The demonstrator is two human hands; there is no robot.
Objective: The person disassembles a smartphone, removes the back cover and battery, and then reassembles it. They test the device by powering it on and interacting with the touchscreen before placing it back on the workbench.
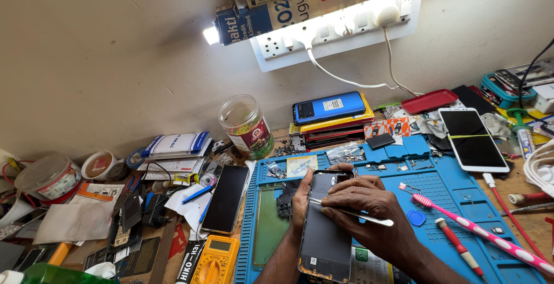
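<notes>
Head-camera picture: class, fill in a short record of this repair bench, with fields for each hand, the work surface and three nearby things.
Left hand: steadies the opened phone at its left edge
Right hand: holds tweezers over the phone
Work surface: blue mat
Right of hands: pink toothbrush, red screwdriver
Left of mat: yellow meter

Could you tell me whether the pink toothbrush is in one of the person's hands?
No, the pink toothbrush lies on the blue mat, apart from the right hand, which holds metal tweezers.
</notes>
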